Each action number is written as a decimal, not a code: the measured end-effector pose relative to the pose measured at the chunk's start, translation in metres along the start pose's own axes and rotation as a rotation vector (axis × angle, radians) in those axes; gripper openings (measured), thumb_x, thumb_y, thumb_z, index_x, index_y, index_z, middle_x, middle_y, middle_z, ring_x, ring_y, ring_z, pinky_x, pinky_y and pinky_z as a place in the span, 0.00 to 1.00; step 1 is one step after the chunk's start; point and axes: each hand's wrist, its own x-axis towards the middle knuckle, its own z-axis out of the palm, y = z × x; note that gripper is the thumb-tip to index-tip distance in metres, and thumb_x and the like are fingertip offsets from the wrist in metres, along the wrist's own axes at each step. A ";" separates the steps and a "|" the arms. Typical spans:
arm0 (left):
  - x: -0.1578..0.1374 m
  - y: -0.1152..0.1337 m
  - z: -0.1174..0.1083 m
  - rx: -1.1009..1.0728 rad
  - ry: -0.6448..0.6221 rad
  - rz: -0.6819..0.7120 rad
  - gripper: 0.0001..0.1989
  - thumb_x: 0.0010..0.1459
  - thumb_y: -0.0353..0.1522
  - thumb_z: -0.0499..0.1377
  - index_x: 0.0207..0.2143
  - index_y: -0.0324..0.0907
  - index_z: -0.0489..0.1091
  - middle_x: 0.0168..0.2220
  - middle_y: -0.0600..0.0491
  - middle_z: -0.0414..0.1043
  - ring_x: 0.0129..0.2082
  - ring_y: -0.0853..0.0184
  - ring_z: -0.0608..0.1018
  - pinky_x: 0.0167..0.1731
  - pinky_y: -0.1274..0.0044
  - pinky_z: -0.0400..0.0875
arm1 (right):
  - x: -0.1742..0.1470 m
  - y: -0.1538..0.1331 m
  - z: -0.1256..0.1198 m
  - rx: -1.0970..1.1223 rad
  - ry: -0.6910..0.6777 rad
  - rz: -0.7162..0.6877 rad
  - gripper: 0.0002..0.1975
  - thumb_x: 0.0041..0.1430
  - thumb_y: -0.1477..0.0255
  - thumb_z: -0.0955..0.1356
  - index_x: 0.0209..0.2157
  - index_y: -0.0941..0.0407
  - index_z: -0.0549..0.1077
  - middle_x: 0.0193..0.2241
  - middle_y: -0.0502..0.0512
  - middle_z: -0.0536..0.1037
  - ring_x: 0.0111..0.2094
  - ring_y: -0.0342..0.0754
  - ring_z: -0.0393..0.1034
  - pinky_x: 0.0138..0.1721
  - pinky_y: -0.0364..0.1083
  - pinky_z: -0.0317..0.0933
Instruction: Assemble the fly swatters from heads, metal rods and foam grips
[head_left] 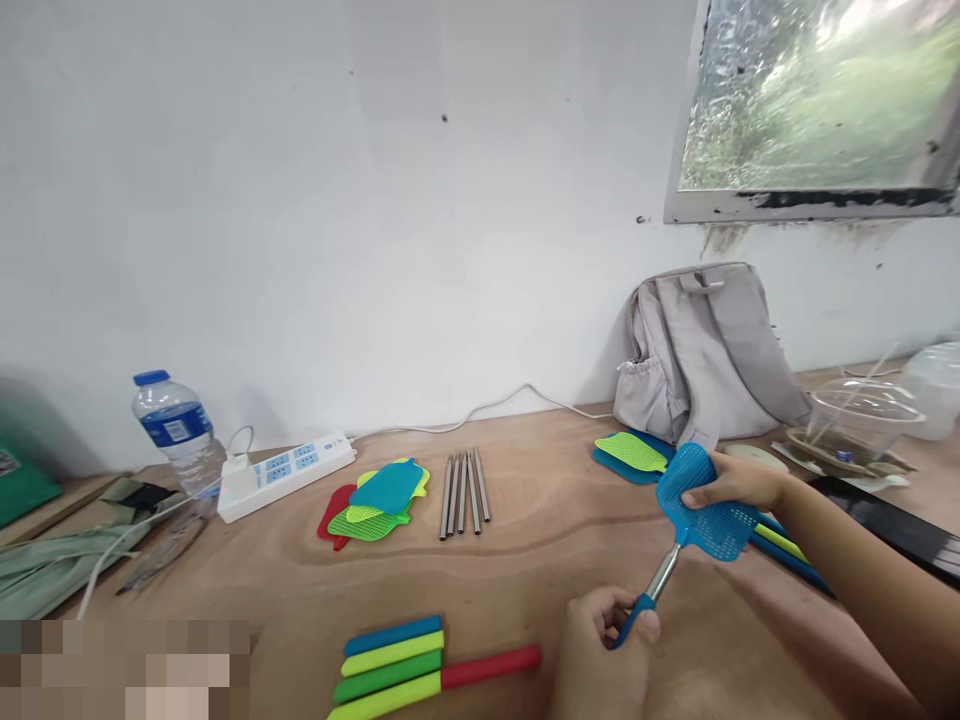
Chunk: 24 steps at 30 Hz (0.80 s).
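Observation:
A blue fly swatter (pixel 724 525) with a short metal rod is between my two hands, tilted. My left hand (pixel 604 650) is closed around its blue handle. Higher up, my right hand (pixel 739 482) pinches the perforated blue head, thumb on its face. Left of the hands lie several metal rods (pixel 462 495) side by side. A pile of loose swatter heads (pixel 381 500) in blue, green, yellow and red rests beyond them. Nearer me are coloured handles (pixel 394 660), with a red handle (pixel 491 667) pointing right. Other swatters (pixel 631 453) lie behind my right hand, partly hidden by it.
A white power strip (pixel 289 475) and a water bottle (pixel 176 430) stand at the left near the wall. A grey backpack (pixel 709 345) leans at the back right. Beyond my right arm are a plastic cup (pixel 862 410) and a black object (pixel 885 525).

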 end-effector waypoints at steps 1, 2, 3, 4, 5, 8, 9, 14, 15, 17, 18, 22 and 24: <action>0.000 0.000 0.000 0.000 0.000 -0.005 0.09 0.48 0.34 0.58 0.30 0.37 0.72 0.24 0.55 0.65 0.26 0.71 0.65 0.27 0.79 0.57 | 0.000 0.000 0.000 -0.010 -0.010 0.004 0.16 0.31 0.68 0.74 0.27 0.57 0.73 0.24 0.56 0.78 0.25 0.49 0.73 0.28 0.45 0.67; 0.001 0.001 0.000 -0.004 -0.002 -0.013 0.09 0.48 0.34 0.58 0.30 0.36 0.71 0.24 0.55 0.65 0.25 0.71 0.65 0.27 0.79 0.57 | -0.001 -0.001 -0.001 -0.022 -0.023 0.008 0.16 0.31 0.67 0.74 0.27 0.58 0.73 0.25 0.57 0.78 0.25 0.49 0.73 0.28 0.45 0.67; 0.001 0.002 -0.001 -0.012 -0.003 -0.024 0.09 0.48 0.34 0.58 0.30 0.36 0.71 0.24 0.55 0.64 0.25 0.72 0.65 0.27 0.79 0.57 | -0.001 -0.002 -0.001 -0.031 -0.035 0.011 0.17 0.31 0.67 0.74 0.27 0.58 0.73 0.25 0.57 0.78 0.26 0.50 0.73 0.29 0.45 0.67; 0.001 0.004 -0.001 -0.021 -0.005 -0.036 0.09 0.47 0.34 0.58 0.30 0.36 0.71 0.24 0.56 0.64 0.25 0.72 0.65 0.27 0.79 0.57 | -0.002 -0.003 -0.002 -0.034 -0.039 0.009 0.17 0.31 0.67 0.74 0.27 0.58 0.73 0.25 0.57 0.78 0.26 0.50 0.73 0.29 0.45 0.67; 0.001 0.006 -0.001 -0.031 -0.008 -0.046 0.09 0.47 0.33 0.59 0.30 0.36 0.70 0.24 0.56 0.64 0.24 0.72 0.64 0.27 0.79 0.57 | -0.002 -0.004 -0.004 -0.029 -0.032 0.004 0.17 0.30 0.66 0.74 0.27 0.58 0.73 0.25 0.57 0.78 0.26 0.51 0.73 0.28 0.46 0.67; 0.000 0.011 0.000 -0.067 -0.027 -0.049 0.10 0.47 0.33 0.59 0.32 0.37 0.69 0.23 0.57 0.62 0.23 0.74 0.62 0.25 0.80 0.56 | -0.003 -0.010 -0.008 -0.017 0.017 -0.013 0.19 0.29 0.67 0.75 0.28 0.57 0.71 0.25 0.56 0.78 0.26 0.52 0.72 0.28 0.47 0.67; -0.001 0.012 0.000 -0.075 -0.038 -0.035 0.10 0.47 0.34 0.59 0.32 0.37 0.69 0.24 0.57 0.62 0.23 0.74 0.62 0.25 0.80 0.55 | -0.003 -0.013 -0.009 -0.022 0.018 -0.028 0.19 0.29 0.66 0.75 0.28 0.56 0.70 0.25 0.56 0.77 0.26 0.52 0.72 0.28 0.48 0.67; -0.009 0.013 -0.001 -0.116 -0.027 0.138 0.16 0.52 0.42 0.54 0.37 0.38 0.67 0.30 0.54 0.64 0.30 0.70 0.65 0.31 0.79 0.58 | -0.008 -0.042 -0.011 -0.093 0.478 -0.565 0.18 0.38 0.60 0.71 0.31 0.54 0.69 0.29 0.55 0.74 0.32 0.51 0.70 0.35 0.48 0.63; -0.010 0.013 -0.002 -0.140 0.000 0.171 0.18 0.53 0.44 0.53 0.38 0.39 0.66 0.31 0.54 0.64 0.31 0.70 0.65 0.33 0.79 0.59 | -0.010 -0.048 -0.009 -0.152 0.695 -0.702 0.16 0.40 0.60 0.70 0.30 0.54 0.68 0.30 0.54 0.73 0.34 0.50 0.68 0.38 0.47 0.61; -0.011 0.013 -0.004 -0.202 0.085 0.199 0.21 0.54 0.47 0.50 0.41 0.40 0.64 0.33 0.53 0.64 0.34 0.69 0.66 0.35 0.79 0.59 | -0.017 -0.058 0.000 -0.292 0.975 -0.870 0.12 0.44 0.61 0.69 0.26 0.54 0.67 0.27 0.53 0.71 0.33 0.47 0.66 0.39 0.46 0.59; -0.010 0.013 -0.005 -0.236 0.130 0.189 0.22 0.54 0.47 0.49 0.43 0.41 0.63 0.33 0.54 0.64 0.34 0.69 0.66 0.35 0.79 0.60 | -0.021 -0.062 0.009 -0.346 0.987 -0.898 0.11 0.46 0.61 0.68 0.23 0.54 0.66 0.23 0.52 0.69 0.30 0.46 0.64 0.37 0.45 0.59; -0.004 0.013 -0.010 -0.323 0.225 0.076 0.20 0.57 0.44 0.48 0.47 0.41 0.58 0.32 0.54 0.65 0.32 0.69 0.68 0.33 0.79 0.62 | -0.032 -0.063 0.071 -0.454 0.473 -0.768 0.16 0.52 0.58 0.62 0.20 0.55 0.66 0.16 0.48 0.63 0.20 0.43 0.58 0.22 0.42 0.53; -0.004 0.014 -0.010 -0.310 0.244 0.095 0.19 0.58 0.39 0.48 0.49 0.41 0.57 0.34 0.52 0.67 0.36 0.68 0.70 0.37 0.77 0.62 | -0.033 -0.054 0.111 -0.493 0.178 -0.630 0.18 0.52 0.58 0.62 0.18 0.56 0.64 0.17 0.48 0.66 0.19 0.42 0.60 0.20 0.41 0.52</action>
